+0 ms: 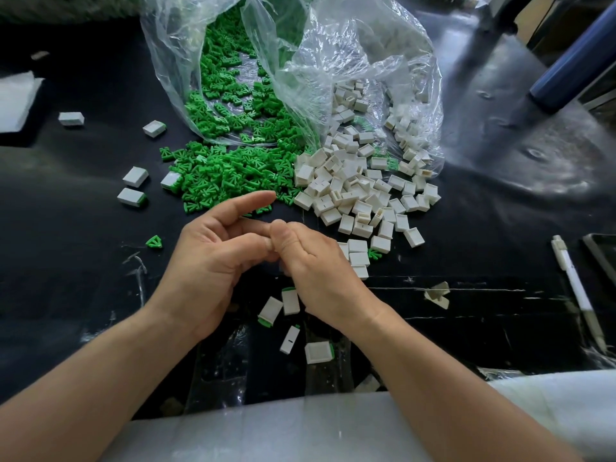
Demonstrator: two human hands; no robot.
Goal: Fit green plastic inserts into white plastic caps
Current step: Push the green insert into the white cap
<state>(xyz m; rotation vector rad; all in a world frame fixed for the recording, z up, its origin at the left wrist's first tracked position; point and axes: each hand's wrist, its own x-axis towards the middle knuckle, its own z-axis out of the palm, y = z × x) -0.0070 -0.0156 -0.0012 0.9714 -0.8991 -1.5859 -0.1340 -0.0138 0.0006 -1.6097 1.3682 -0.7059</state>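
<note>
A heap of green inserts (230,175) spills from a clear bag (333,61) onto the black table (66,261), with a heap of white caps (360,191) to its right. My left hand (206,258) and my right hand (316,265) meet fingertip to fingertip just in front of the heaps. The left index finger is stretched out; the right fingers are curled with the thumb on top. Whatever lies between them is hidden. Caps with green inserts fitted (290,301) lie under my wrists, and more fitted caps (135,177) lie at the left.
One loose green insert (154,242) lies left of my left hand. At the right edge a white pen (575,288) lies beside a dark flat device (603,255). A blue tube (573,65) slants at the back right. White foam (300,428) covers the near edge.
</note>
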